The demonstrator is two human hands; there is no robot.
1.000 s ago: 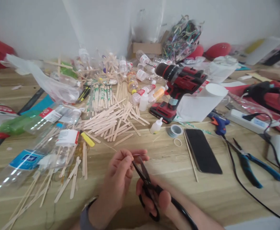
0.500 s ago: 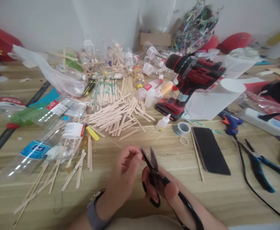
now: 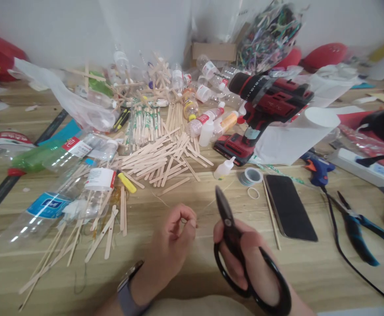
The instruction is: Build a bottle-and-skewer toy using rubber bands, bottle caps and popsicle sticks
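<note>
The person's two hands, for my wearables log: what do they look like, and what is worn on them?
Both the left hand and right hand are ungloved. A watch with a grey-violet band circles the left wrist. No sleeve shows on either forearm.

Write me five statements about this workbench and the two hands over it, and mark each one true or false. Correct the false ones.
1. The right hand holds the black scissors. True.
2. The scissors' blades are spread wide apart. False: they are closed together.
3. A thin wooden stick lies along the left side of the phone. True.
4. The red drill lies flat on its side. False: it stands upright on its battery base.
5. The watch is worn on the same arm as the left hand. True.
</note>
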